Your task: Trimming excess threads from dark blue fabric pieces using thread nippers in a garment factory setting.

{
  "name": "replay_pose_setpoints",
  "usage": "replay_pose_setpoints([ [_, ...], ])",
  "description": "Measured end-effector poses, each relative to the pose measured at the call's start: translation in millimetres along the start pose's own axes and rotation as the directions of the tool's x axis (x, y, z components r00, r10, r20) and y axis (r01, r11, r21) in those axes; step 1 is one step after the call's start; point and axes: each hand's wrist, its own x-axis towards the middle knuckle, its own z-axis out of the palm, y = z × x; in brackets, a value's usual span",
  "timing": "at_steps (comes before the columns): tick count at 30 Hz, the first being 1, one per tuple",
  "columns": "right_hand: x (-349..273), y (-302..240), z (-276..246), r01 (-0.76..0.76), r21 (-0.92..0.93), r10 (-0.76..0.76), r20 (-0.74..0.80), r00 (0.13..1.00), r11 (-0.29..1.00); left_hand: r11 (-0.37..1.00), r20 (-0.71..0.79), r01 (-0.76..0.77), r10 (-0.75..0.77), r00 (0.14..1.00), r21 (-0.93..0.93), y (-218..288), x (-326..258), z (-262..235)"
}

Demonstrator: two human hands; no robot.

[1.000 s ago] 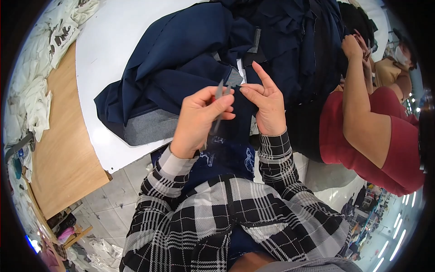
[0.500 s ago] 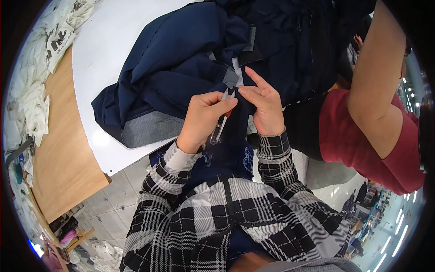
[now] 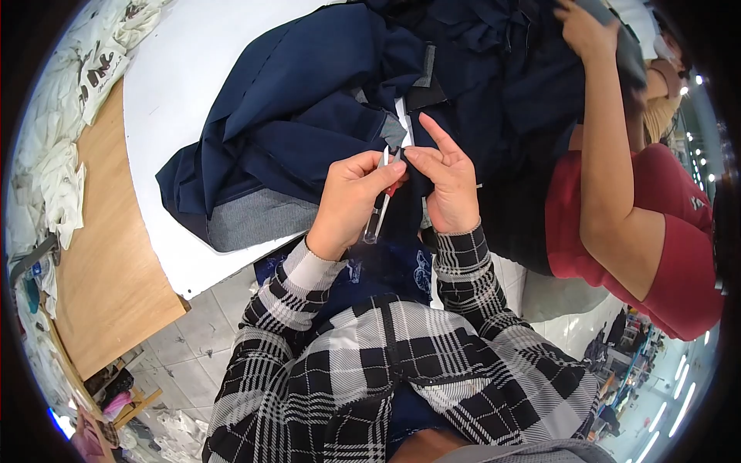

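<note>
My left hand (image 3: 347,197) is closed around a pair of thread snips (image 3: 373,225), clear and metal with a red part. Their blades point up past my thumb, spread a little around a dark bit of cloth. My right hand (image 3: 450,181) pinches the edge of a navy garment (image 3: 285,85) with thumb and fingertips, right beside the blades; its index finger stretches upward. A small grey patch of lining (image 3: 393,131) and a white strip (image 3: 403,116) show just beyond my fingers. The garment lies bunched on the table, its grey underside (image 3: 258,220) folded out at the near left.
A white tabletop (image 3: 181,185) with a wooden border (image 3: 108,231) runs along the left. White cloth (image 3: 65,185) is heaped past it. More dark garments (image 3: 509,92) pile up at the right, where a co-worker in a red shirt (image 3: 594,224) reaches over them.
The co-worker's arm has swung away over the dark pile, and the hand now shows at the top right. My hands have barely shifted; the snips have tilted slightly.
</note>
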Motion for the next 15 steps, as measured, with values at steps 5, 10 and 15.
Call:
replay_pose_setpoints([
  [5, -0.8, 1.2, 0.7, 0.014, 0.054, -0.012, -0.031, 0.999, 0.998, 1.000, -0.014, 0.006, -0.006, 1.000, -0.026, -1.6, 1.3, 2.6],
  [10, -1.4, 0.6, 1.1, 0.012, 0.043, -0.009, -0.054, 0.998, 0.999, 0.998, -0.005, 0.006, -0.007, 1.000, -0.068, -1.4, 2.5, 3.2],
  [15, -1.4, 2.0, -0.4, 0.033, 0.023, -0.032, -0.023, 0.999, 0.999, 0.997, 0.003, 0.007, -0.007, 1.000, -0.078, -0.2, 1.6, 4.1],
])
